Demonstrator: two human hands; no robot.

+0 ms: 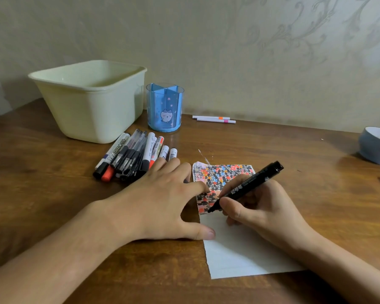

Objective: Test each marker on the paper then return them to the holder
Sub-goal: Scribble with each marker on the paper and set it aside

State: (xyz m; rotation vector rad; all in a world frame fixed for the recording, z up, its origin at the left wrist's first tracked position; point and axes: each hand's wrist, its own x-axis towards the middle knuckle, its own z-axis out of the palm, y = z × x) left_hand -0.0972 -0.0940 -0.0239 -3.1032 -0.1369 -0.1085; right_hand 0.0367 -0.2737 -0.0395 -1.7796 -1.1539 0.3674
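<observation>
Left hand (pixel 160 200) is laid flat, fingers spread, thumb and index pressed on the paper (pixel 239 249) edge. Right hand (pixel 261 207) is curled round a black marker (pixel 248 186), tip set on the paper's coloured patch. Loose markers (pixel 132 156) are piled just beyond left fingertips; blue holder (pixel 165 107) and cream tub (pixel 90 99) behind them.

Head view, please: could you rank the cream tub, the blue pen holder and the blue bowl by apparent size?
1. Cream tub, clearly largest.
2. Blue pen holder.
3. Blue bowl; cut off by the frame edge, so its place against the holder is unsure.
</observation>
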